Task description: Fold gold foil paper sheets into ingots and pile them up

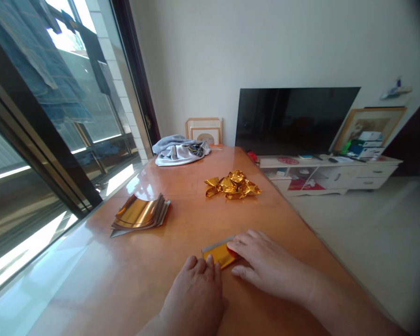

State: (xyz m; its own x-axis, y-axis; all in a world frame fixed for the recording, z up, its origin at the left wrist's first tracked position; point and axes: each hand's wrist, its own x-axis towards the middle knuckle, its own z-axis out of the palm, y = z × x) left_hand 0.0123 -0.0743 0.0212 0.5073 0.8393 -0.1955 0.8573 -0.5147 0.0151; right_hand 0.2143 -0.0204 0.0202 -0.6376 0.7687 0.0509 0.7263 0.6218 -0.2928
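Note:
A small gold foil sheet with a greyish back edge (217,254) lies on the wooden table (154,275) near the front. My left hand (198,291) rests at its near left edge, fingertips curled and close together on the foil and table. My right hand (262,261) lies over the sheet's right end, fingers stretched out flat and thumb apart. To the left is a curved stack of gold sheets (138,213). Several crumpled, twisted gold foil pieces (233,185) form a heap behind the hands.
A grey cloth (180,151) with a dark item on it sits at the table's far end, before small wooden frames (205,128). Glass doors run along the left. A large television (294,119) and a white cabinet (357,176) stand beyond the table's right edge.

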